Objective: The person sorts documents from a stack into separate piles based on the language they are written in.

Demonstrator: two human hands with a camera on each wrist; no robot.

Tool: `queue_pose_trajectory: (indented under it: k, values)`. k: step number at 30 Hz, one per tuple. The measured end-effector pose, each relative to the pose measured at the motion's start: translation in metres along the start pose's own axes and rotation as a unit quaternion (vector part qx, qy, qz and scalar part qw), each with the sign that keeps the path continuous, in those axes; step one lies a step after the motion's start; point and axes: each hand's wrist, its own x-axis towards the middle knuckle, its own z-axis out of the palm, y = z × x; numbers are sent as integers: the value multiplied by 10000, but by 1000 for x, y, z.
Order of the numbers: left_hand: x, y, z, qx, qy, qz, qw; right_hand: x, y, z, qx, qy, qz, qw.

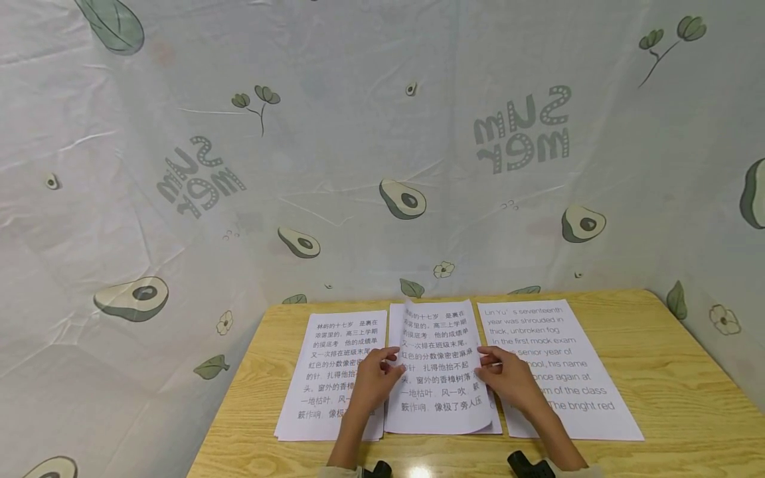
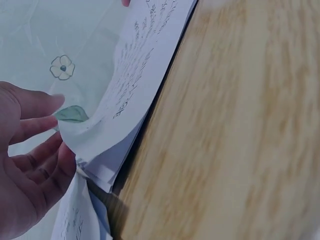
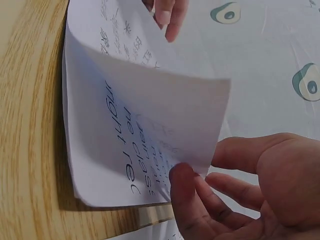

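In the head view a printed sheet of paper (image 1: 439,372) with Chinese text tops the middle pile, its lower right corner curling up. At its left edge is my left hand (image 1: 376,378); the left wrist view shows bent fingers (image 2: 62,165) at the sheet's raised edge, the thumb a little above. My right hand (image 1: 508,378) pinches the right edge between thumb and fingers. Seen by the right wrist camera, the lifted sheet (image 3: 165,95) bends away from the sheet with English print (image 3: 95,165) beneath.
A left pile of sheets (image 1: 343,322) bears Chinese text, and a right pile (image 1: 532,325) bears English text, partly behind my right forearm. All lie on a wooden table (image 1: 675,372). Behind it hangs a cloth (image 1: 352,146) printed with avocados.
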Motion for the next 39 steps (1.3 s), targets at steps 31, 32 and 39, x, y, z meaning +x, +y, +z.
queue_pose_trajectory:
  k: [31, 32, 39]
  values:
    - [-6, -23, -45, -372, 680, -392, 9962, 4, -13, 30, 860, -90, -49, 9962]
    - [-7, -25, -48, -388, 719, -386, 9959, 5, -15, 34, 926, -108, -39, 9956]
    - [-11, -41, -70, -338, 964, -479, 9936, 9, -24, 61, 1168, -75, -17, 9931]
